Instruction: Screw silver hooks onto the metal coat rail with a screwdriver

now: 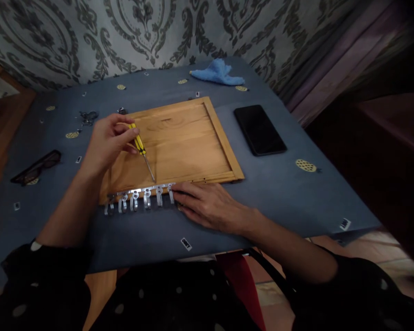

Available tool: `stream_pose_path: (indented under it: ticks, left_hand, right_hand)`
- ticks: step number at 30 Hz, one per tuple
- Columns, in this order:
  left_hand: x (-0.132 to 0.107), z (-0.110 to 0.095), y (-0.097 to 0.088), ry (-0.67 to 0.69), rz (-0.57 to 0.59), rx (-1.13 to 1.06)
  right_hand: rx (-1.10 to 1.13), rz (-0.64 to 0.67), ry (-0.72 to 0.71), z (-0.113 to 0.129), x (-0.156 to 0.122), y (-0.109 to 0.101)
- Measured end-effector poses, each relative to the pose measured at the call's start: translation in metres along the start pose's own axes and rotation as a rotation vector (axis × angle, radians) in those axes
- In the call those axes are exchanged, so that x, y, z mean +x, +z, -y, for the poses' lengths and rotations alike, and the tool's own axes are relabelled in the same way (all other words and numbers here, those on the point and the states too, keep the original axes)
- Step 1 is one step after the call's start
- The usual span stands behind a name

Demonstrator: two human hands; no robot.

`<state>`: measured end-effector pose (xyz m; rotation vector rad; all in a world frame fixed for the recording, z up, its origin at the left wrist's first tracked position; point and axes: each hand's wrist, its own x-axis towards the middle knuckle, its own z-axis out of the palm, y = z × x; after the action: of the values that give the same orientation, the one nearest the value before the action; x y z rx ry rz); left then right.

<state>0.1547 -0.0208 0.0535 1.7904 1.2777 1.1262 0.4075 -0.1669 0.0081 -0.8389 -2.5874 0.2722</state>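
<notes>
A wooden framed board (182, 138) lies flat on a table under a blue cloth (279, 193). A metal rail with several hooks (140, 196) rests along the board's near edge. My left hand (108, 140) is closed round a small screwdriver with a yellow handle (138, 140); its metal tip points down at the board just above the rail. My right hand (207, 204) lies on the cloth at the rail's right end, fingers curled and pressing on the rail's end.
A black phone (260, 129) lies right of the board. A blue rag (216, 72) sits at the table's far edge. Dark glasses (37, 166) lie at the left, small metal parts (88, 117) behind them. Patterned wallpaper rises behind the table.
</notes>
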Motion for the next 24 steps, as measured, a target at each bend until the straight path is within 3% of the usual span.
stream_pose_path:
  ticks: [6, 9, 13, 24]
  left_hand:
    - [-0.036, -0.043, -0.004, 0.159, -0.106, -0.173]
    - [-0.051, -0.054, 0.004, 0.364, -0.164, -0.134]
    - [-0.063, -0.057, 0.013, 0.525, -0.18, -0.014]
    - [-0.078, -0.052, 0.019, 0.587, -0.18, 0.065]
  right_hand:
    - [-0.016, -0.004, 0.002, 0.001, 0.001, 0.0]
    - [-0.014, -0.024, -0.012, 0.001, 0.001, 0.0]
    - [-0.02, -0.014, -0.002, 0.001, 0.0, 0.0]
    - [0.018, -0.06, -0.022, 0.0, 0.001, 0.001]
